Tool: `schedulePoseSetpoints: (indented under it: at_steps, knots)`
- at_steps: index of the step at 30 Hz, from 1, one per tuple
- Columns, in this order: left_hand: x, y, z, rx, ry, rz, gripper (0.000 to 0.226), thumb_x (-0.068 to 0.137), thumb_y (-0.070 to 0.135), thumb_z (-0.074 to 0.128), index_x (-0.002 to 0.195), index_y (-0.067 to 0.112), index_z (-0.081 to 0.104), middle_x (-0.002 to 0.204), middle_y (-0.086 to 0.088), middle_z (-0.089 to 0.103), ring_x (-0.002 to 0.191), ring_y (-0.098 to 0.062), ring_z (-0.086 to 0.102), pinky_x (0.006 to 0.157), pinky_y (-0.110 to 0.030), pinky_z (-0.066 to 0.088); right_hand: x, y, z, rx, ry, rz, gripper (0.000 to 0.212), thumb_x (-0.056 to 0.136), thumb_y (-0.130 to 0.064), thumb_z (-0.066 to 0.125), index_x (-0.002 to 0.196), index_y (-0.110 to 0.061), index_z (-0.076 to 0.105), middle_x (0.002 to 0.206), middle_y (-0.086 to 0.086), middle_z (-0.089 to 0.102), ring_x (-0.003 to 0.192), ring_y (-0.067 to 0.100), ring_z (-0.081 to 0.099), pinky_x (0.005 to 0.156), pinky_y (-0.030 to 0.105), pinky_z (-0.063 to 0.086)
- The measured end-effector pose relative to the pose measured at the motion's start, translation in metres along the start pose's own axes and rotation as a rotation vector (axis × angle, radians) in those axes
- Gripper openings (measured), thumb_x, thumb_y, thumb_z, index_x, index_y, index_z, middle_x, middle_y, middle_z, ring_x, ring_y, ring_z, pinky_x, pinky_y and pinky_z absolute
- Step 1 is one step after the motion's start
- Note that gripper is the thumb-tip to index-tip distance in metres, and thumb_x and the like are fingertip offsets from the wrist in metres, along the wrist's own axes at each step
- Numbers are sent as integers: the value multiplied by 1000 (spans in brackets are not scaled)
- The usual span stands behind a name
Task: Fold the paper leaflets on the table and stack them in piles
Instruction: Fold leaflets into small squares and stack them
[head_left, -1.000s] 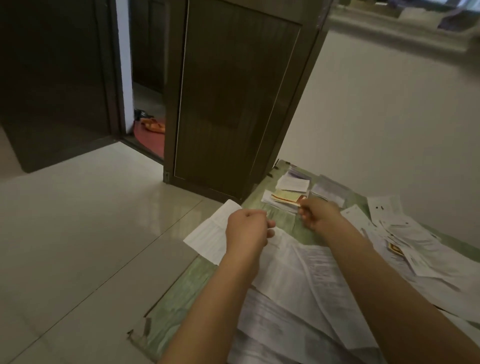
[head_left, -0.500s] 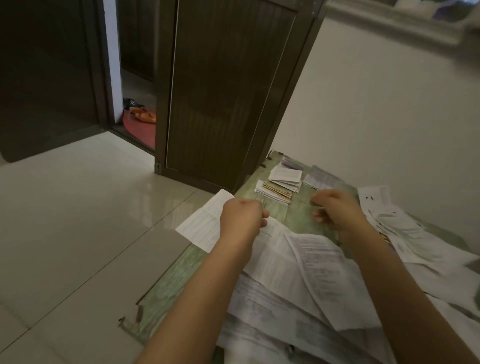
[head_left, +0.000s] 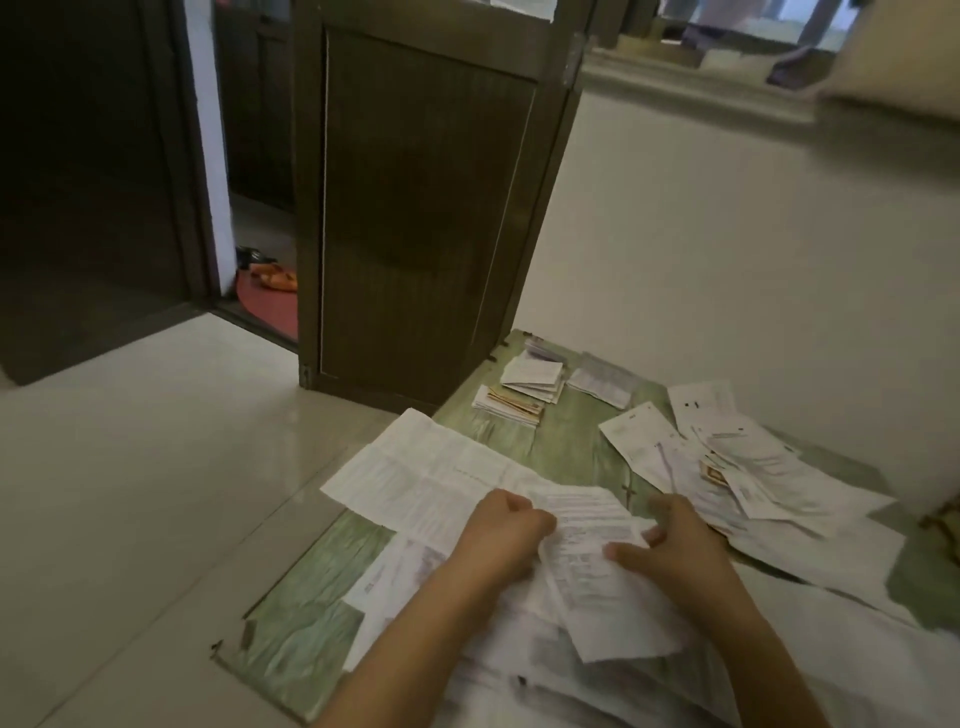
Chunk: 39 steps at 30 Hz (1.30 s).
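Pinching one leaflet (head_left: 587, 551) from both sides, low over the table (head_left: 311, 623). My left hand (head_left: 498, 530) is curling into a fist round its left edge; my right hand (head_left: 680, 556) is nipping the right edge between thumb and forefinger. I'm judging this as mid-fold, with the crease not yet set. Directly under the grip more unfolded sheets are lying overlapped, so I'm risking dragging one along or folding two together. The fisted left hold is likely crumpling the edge, and the fold is looking skewed to me. Just left of the grip a wide sheet (head_left: 426, 478) is overhanging the table edge; any nudge and it's sliding to the floor. Beyond the grip the folded piles (head_left: 519, 395) are sitting well apart, and right of it the loose heap (head_left: 753, 467) is crowding my right wrist.
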<state>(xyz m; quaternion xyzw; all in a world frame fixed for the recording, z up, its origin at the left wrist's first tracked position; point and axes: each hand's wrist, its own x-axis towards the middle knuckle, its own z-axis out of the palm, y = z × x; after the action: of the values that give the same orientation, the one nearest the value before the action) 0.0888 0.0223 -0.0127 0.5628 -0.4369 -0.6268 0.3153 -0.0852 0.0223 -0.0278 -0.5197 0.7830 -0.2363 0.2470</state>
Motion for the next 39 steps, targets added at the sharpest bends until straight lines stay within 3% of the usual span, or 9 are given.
schedulePoseSetpoints:
  at_steps: [6,9,12,15,18,24,30,34,39]
  knots:
    - [2,0,2,-40,28,24,41,87,16,62,123,18,42,112,-8,57,83,-16,61,73,-26,53,-1,4,-13,505,9,47,17,88,-17,62,102,-7,65,87,4,70,77,20,66,62,29,49]
    - [4,-1,2,47,-6,156,27,89,20,62,113,19,52,97,-2,64,72,-8,62,59,-16,50,-2,4,-18,783,-93,61,18,93,-20,55,106,-12,63,97,7,72,83,26,70,68,38,57]
    - [4,1,4,79,41,293,9,93,24,55,100,20,60,82,4,68,56,-2,58,51,-12,44,-6,3,-20,803,-73,17,10,93,-20,54,93,-21,64,90,-2,71,67,10,70,49,20,52]
    - [4,2,5,63,73,310,9,94,25,54,97,23,61,74,7,70,52,-2,56,51,-13,46,-8,5,-19,801,-77,-29,11,94,-20,54,89,-24,63,87,-11,68,62,3,67,45,12,47]
    - [3,5,2,7,20,255,15,95,25,51,94,21,65,78,5,73,73,-13,69,73,-27,56,-8,5,-12,777,-63,-81,12,94,-24,53,91,-28,63,85,-15,69,68,0,66,48,10,47]
    - [0,8,-3,-59,-48,160,18,92,5,50,91,10,67,86,-4,74,90,-26,68,87,-42,52,-7,1,-9,898,-216,-88,24,91,-3,51,100,-19,67,96,-4,74,92,17,69,78,29,54]
    - [-1,8,-11,-215,91,128,20,94,14,48,87,10,67,77,-9,72,77,-25,66,69,-34,53,-14,-3,-7,899,-281,-134,49,84,20,44,50,-10,65,90,12,71,79,29,69,55,27,57]
    - [-7,9,-15,-299,-32,35,24,92,38,51,89,17,61,79,-9,74,78,-28,69,73,-37,53,-19,-7,3,810,-190,-189,37,89,11,48,65,-9,68,80,1,73,70,18,71,53,28,57]
    - [-11,4,-19,-42,8,99,8,87,17,62,93,12,66,79,-5,74,71,-21,71,76,-39,58,-23,-13,3,800,-219,-233,32,95,-4,38,89,-11,69,77,-5,72,75,11,68,62,25,55]
